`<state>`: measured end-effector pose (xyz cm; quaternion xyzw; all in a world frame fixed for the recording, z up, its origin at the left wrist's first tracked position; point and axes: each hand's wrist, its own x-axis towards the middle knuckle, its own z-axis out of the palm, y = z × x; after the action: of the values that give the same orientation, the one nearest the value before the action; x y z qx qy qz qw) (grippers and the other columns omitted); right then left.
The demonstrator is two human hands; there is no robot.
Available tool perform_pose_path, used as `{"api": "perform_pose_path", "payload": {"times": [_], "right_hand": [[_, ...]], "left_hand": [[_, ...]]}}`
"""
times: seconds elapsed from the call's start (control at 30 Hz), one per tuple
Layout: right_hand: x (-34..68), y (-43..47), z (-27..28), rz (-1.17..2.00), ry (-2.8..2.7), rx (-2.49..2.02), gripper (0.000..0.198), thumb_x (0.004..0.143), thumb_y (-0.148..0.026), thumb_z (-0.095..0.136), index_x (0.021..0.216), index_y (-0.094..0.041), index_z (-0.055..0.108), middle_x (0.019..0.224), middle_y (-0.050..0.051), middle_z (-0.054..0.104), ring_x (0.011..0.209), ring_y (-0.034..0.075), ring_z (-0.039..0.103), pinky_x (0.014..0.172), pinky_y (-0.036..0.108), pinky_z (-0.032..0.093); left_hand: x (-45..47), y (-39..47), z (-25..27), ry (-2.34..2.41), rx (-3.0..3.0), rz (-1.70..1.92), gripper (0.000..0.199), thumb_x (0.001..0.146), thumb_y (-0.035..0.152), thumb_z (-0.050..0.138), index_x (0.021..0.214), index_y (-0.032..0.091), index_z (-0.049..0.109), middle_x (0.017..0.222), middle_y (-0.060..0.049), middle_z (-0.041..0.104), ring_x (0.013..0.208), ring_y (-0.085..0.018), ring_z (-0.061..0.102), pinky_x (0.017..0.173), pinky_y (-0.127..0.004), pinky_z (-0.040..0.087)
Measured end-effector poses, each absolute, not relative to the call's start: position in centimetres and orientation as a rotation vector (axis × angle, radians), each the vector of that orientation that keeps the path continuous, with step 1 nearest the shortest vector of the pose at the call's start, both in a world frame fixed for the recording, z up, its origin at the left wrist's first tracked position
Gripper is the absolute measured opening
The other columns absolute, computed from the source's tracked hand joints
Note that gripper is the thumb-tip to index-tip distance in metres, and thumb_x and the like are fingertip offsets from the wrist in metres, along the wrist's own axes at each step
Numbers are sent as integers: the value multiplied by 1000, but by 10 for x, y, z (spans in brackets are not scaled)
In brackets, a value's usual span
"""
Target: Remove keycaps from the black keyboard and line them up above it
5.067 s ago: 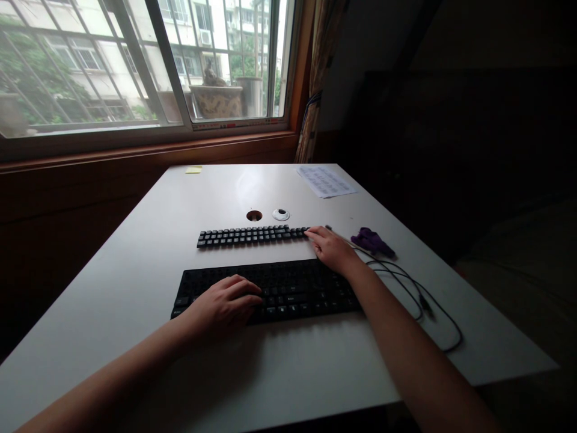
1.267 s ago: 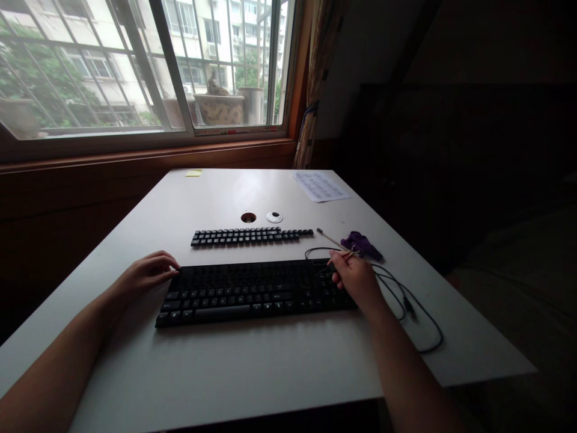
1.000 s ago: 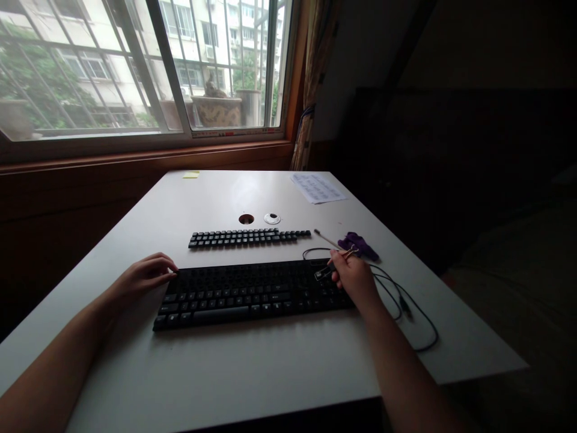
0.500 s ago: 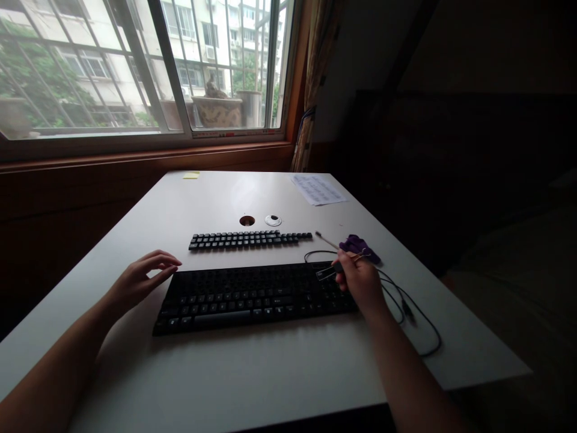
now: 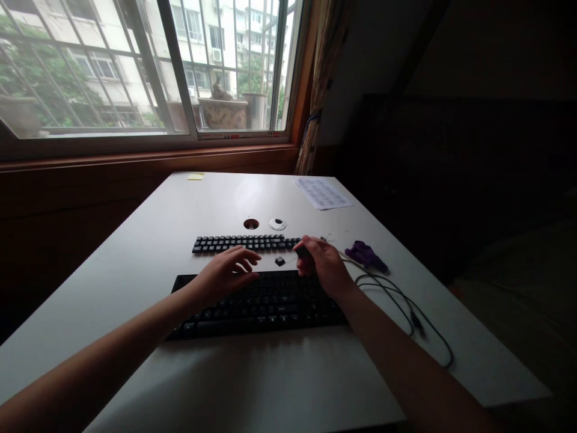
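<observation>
The right hand (image 5: 325,264) was clamped on a black puller (image 5: 302,251); the left hand (image 5: 226,270), fingers apart, was above the keyboard (image 5: 274,304). A loose keycap (image 5: 280,261) was between the keyboard's rear edge and the keycap rows (image 5: 238,242). Tabletop (image 5: 270,379) extended frontward.

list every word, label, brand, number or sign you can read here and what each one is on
No text is clear enough to quote.
Keyboard: pale key legends, too small to read.
Lined-up keycaps: pale legends, too small to read.
Single keycap: a pale mark, too small to read.
Printed paper: lines of print, too blurred.
Window rail: red and dark marks, too small to read.
</observation>
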<state>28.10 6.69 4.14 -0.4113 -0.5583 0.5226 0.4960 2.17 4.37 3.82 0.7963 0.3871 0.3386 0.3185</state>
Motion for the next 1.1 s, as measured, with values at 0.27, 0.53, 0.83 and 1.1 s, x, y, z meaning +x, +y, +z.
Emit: {"api": "perform_pose_path", "payload": {"times": [0.27, 0.53, 0.83, 1.1], "right_hand": [[250, 84, 19, 1351, -1291, -909, 43, 86, -59, 57, 87, -17, 66, 62, 2, 67, 47, 13, 61, 44, 22, 41], [253, 79, -2, 1436, -1223, -908, 40, 89, -55, 56, 90, -16, 67, 64, 2, 68, 50, 12, 60, 47, 21, 42], [255, 74, 2, 1473, -1182, -900, 38, 91, -53, 54, 89, -17, 67, 63, 1, 66, 51, 11, 57, 50, 22, 41], [268, 77, 0, 807, -1270, -1092, 36, 95, -42, 48, 71, -19, 61, 68, 0, 57, 66, 15, 54, 66, 29, 43]], "left_hand": [[45, 70, 17, 986, 1729, 1003, 35, 80, 30, 73, 111, 16, 61, 106, -9, 66, 94, -19, 66, 82, -35, 58], [42, 68, 10, 1075, 1834, 985, 25, 79, 29, 74, 99, 16, 67, 93, -6, 71, 85, -18, 67, 76, -30, 56], [38, 65, 11, 962, 1643, 932, 27, 82, 33, 71, 105, 17, 68, 104, -8, 72, 96, -22, 69, 86, -36, 55], [35, 67, 12, 946, 1451, 1085, 25, 83, 28, 71, 104, 16, 63, 101, -9, 69, 101, -23, 67, 90, -41, 55]]}}
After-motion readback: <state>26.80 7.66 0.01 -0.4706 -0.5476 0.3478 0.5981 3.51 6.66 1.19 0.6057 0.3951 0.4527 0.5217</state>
